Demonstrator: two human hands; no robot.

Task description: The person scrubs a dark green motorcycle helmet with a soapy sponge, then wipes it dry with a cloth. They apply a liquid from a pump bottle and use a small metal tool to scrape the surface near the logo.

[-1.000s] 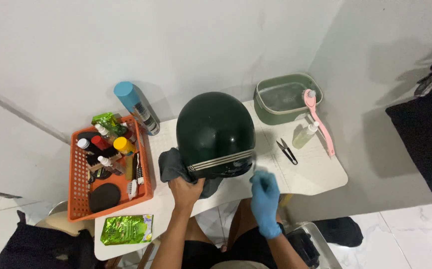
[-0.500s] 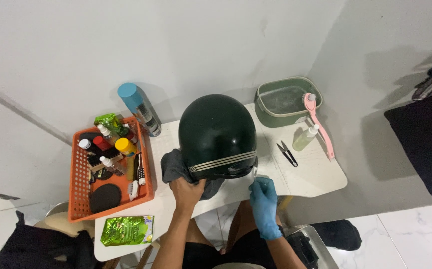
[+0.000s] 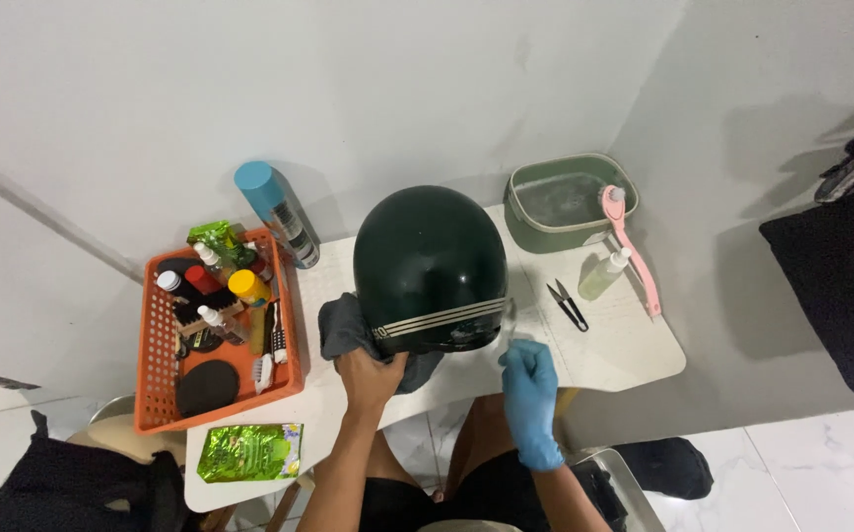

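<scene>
Helmet, dark green, glossy, round (image 3: 430, 266) sits mid white tabletop (image 3: 624, 345). Bare left hand (image 3: 370, 376) at its near rim, fingers closed on grey cloth (image 3: 343, 327). Blue-gloved right hand (image 3: 529, 372) just right of helmet, fingers pinching its clear visor (image 3: 509, 320). Orange plastic basket (image 3: 156, 374) lies left of helmet.

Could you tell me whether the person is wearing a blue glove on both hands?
No, only the right hand wears a blue glove; the left hand, gripping the grey cloth under the dark green helmet, is bare.
</scene>
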